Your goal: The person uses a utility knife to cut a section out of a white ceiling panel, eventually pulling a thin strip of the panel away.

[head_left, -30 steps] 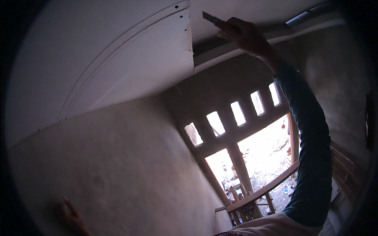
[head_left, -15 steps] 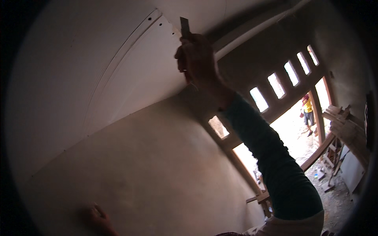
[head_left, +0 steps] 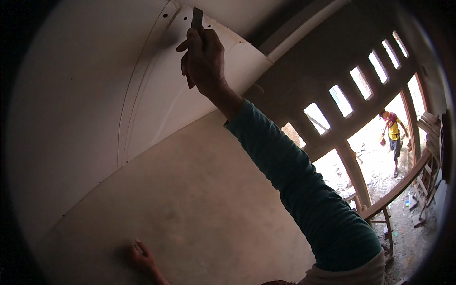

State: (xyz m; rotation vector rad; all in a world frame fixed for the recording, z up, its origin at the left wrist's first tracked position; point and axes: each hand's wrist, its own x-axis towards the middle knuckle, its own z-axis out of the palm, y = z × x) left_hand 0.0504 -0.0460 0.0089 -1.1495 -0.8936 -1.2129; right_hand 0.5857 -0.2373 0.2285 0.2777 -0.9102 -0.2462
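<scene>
The right hand (head_left: 204, 59) grips a flat-bladed tool (head_left: 197, 18), likely light, stiff and best held below its exposed end; whether the left hand (head_left: 144, 260) is closed, I cannot tell.

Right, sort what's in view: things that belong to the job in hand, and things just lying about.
In the job, it seems:
- blade, held in the right hand
- ceiling, near the blade

Just lying about, apparently:
- boards, far right
- scraps on the ground
</scene>
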